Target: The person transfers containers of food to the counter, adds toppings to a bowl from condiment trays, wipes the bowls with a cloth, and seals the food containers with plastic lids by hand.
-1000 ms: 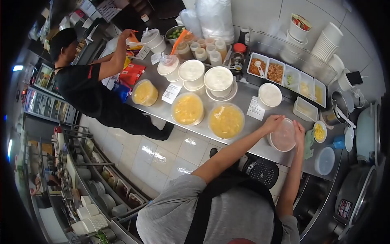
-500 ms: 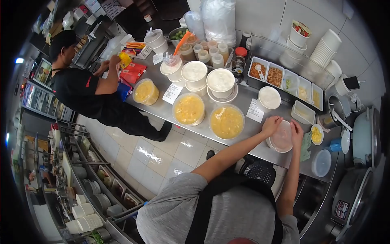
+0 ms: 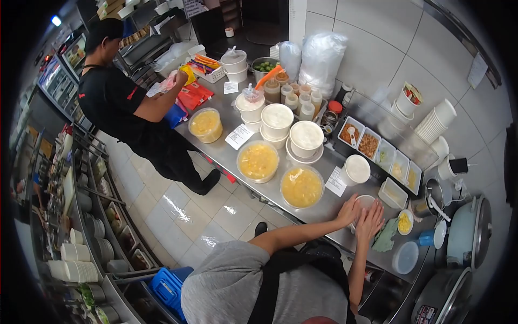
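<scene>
Clear container [image 3: 365, 201] at the right part of the counter [image 3: 321, 214], positioned under and between both hands.
The container is covered from the near right by the right hand [image 3: 370, 220], laid over its top with fingers extended; that grip is spread. The left hand [image 3: 347, 211] is placed at the left rim, its fingers curved along the edge; whether the rim is pinched cannot be told. Both hands appear to be in contact, so neither is judged nearer. The visible rim is curved, and no long axis can be made out; the container is seen beyond the fingertips, on the far side. A white tub [image 3: 356, 170] is located just beyond, and a green cloth [image 3: 385, 236] is located near and to the right.
</scene>
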Tool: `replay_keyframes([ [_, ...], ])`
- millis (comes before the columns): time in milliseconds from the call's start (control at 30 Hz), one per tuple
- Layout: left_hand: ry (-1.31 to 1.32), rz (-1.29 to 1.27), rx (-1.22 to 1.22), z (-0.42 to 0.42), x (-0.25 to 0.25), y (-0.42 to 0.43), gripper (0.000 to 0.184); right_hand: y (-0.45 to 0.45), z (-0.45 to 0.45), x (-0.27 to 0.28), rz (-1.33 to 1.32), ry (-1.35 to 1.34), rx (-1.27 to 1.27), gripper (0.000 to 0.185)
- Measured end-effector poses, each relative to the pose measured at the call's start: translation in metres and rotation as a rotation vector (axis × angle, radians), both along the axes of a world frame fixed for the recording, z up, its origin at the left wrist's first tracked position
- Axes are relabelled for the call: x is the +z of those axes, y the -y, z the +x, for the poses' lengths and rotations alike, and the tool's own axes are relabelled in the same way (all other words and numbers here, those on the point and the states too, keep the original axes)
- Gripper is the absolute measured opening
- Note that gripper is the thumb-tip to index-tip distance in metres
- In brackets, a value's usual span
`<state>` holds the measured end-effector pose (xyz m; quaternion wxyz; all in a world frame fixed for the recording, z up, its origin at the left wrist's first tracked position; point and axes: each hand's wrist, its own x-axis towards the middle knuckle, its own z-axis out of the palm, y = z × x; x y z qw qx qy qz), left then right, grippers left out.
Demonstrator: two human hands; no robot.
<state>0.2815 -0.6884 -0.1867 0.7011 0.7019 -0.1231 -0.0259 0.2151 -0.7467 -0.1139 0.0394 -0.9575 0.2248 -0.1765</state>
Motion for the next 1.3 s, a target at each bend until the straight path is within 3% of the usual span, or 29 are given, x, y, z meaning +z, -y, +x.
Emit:
replay_keyframes([
  [100, -0.259, 0.165, -0.280, -0.013, -0.004, -0.018, 0.051, 0.012, 0.005, 0.009, 0.068, -0.004, 0.102, 0.053],
  [200, -0.403, 0.218, -0.814, -0.018, 0.089, -0.095, 0.053, 0.024, 0.005, 0.002, 0.153, 0.016, 0.203, 0.053],
  [267, -0.351, 0.066, -0.984, -0.018, 0.044, -0.115, 0.066, 0.032, 0.008, 0.002, 0.179, 0.073, 0.202, 0.052],
  [300, -0.393, 0.123, -1.144, -0.009, 0.105, -0.153, 0.055, 0.034, 0.008, 0.001, 0.190, 0.099, 0.187, 0.050],
  [333, -0.374, 0.036, -1.238, -0.001, 0.117, -0.179, 0.048, 0.035, 0.010, 0.001, 0.202, 0.124, 0.175, 0.049],
  [433, -0.225, -0.004, -1.395, 0.036, 0.149, -0.251, 0.041, 0.024, 0.023, 0.011, 0.643, 0.594, 0.104, 0.041],
  [533, -0.067, 0.126, -1.368, 0.083, 0.197, -0.330, 0.039, -0.012, 0.045, 0.050, 0.781, 0.728, 0.012, 0.032],
  [633, 0.060, 0.154, -1.263, 0.134, 0.243, -0.402, 0.035, -0.103, 0.087, 0.116, 0.968, 0.920, 0.292, 0.023],
  [700, 0.097, 0.084, -1.155, 0.171, 0.259, -0.445, 0.034, -0.178, 0.110, 0.164, 1.059, 0.774, 0.459, 0.018],
  [767, 0.081, 0.022, -0.996, 0.213, 0.264, -0.480, 0.032, -0.239, 0.148, 0.165, 1.093, 0.609, 0.673, 0.016],
  [867, -0.035, -0.021, -0.581, 0.276, 0.249, -0.504, 0.032, -0.337, 0.206, 0.161, 1.415, 0.252, 0.955, 0.019],
  [933, -0.082, -0.021, -0.409, 0.313, 0.241, -0.509, 0.028, -0.391, 0.248, 0.150, 1.594, 0.083, 0.934, 0.023],
  [1000, -0.157, 0.058, -0.346, 0.357, 0.222, -0.512, 0.027, -0.433, 0.290, 0.129, 1.819, 0.054, 0.748, 0.030],
  [1100, -0.225, 0.200, -0.289, 0.419, 0.186, -0.506, 0.024, -0.474, 0.355, 0.100, 1.867, 0.178, 0.501, 0.033],
  [1200, -0.278, 0.270, -0.290, 0.468, 0.125, -0.503, 0.020, -0.493, 0.413, 0.076, 1.703, 0.331, 0.353, 0.031],
  [1300, -0.306, 0.272, -0.289, 0.479, 0.112, -0.502, 0.020, -0.503, 0.470, 0.037, 1.557, 0.386, 0.052, 0.026],
])
